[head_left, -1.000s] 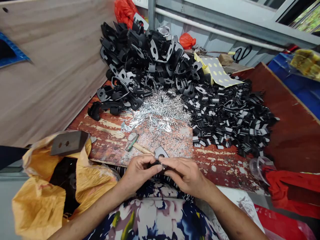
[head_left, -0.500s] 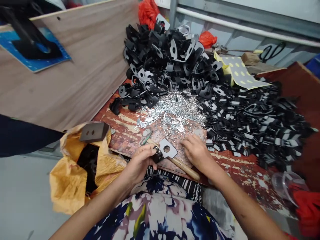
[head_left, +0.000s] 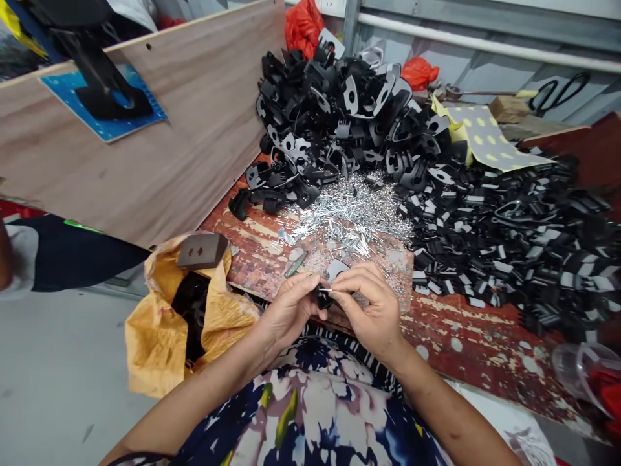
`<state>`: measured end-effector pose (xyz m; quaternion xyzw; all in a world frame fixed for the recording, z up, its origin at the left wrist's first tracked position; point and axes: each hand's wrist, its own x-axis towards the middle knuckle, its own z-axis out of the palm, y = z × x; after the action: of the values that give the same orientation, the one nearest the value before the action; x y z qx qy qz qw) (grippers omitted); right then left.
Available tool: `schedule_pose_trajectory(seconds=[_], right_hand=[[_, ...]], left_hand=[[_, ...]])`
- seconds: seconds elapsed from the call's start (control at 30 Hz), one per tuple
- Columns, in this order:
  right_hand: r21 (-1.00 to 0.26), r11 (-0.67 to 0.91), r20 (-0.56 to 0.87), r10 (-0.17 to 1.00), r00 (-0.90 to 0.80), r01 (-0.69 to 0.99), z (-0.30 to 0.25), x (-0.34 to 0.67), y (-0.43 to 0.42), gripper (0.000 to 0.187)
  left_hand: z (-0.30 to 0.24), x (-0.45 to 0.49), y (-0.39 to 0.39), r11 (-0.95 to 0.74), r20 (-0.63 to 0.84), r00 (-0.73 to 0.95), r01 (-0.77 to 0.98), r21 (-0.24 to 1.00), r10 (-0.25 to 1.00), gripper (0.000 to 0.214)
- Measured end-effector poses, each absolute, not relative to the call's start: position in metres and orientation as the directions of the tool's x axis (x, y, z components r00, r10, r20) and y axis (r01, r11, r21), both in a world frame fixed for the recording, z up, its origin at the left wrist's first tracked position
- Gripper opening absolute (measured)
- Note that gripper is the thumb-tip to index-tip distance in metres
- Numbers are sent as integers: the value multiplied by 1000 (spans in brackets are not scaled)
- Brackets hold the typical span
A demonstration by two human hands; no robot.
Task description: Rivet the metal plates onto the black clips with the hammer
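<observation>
My left hand pinches a small black plastic clip part with a grey flat tab at the near edge of the worn red work board. My right hand is closed beside it, its fingertips pressing a thin metal pin into the same part. Just beyond my hands lies a heap of small silver pins. A hammer head rests on the board to the left of the pins; its handle is hidden under my hands.
A tall pile of black clips fills the back, and a spread of smaller black-and-white pieces covers the right. A yellow sack hangs open at the left. Scissors and a dotted yellow sheet lie behind. A wooden panel walls the left.
My right hand came back from the pin heap to the clip part in my left hand, and both hands now work on it together. The view shifted left.
</observation>
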<state>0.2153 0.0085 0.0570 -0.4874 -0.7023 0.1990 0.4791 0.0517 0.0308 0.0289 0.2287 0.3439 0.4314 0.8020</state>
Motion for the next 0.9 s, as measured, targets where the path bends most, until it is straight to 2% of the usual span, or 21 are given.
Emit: schedule_pose_trajectory(seconds=[0.07,0.2,0.27,0.33,0.47,0.6,0.67,0.73,0.77,0.83,0.9], right_hand=[[-660,453,511,855,-83,599,55,215,5,13],[-258,554,624,721,-301,792,56,210,-5,22],[-136,567,622,687,-375,813,56,205,-7,24],[-128,552,595,708,-381,824,56,201,-5,24],[-219,578,551,738,-389,786,51,200,-2,20],[-339,574,583,750,-312,745,45,201,-2,16],[-386,591,537,768,-348,708,41,201,-3,16],[-413,592,412,799,-437,693,36,204,-4,15],[-392,572,338,818,-465,721,32,207,-4,12],[-266,494,231,867,-442,828,22,214,-4,2],[-125,422,201,897,-394,898,12,222,-5,8]], left_hand=[[29,52,29,521,-359,382,-547,655,852,28],[26,54,28,515,-365,365,-557,652,857,28],[25,55,27,499,-362,344,-562,659,866,27],[24,56,27,487,-369,317,-564,667,873,28],[26,52,21,510,-398,320,-524,682,860,33],[26,36,8,461,-304,361,-514,723,881,31],[26,19,-1,396,-278,309,-444,804,910,37],[28,-5,-9,358,-300,231,-275,892,926,41],[29,-18,-12,354,-321,191,-172,919,928,40],[31,-43,-17,362,-361,115,8,932,926,37],[29,-59,-19,386,-388,53,47,921,920,34]])
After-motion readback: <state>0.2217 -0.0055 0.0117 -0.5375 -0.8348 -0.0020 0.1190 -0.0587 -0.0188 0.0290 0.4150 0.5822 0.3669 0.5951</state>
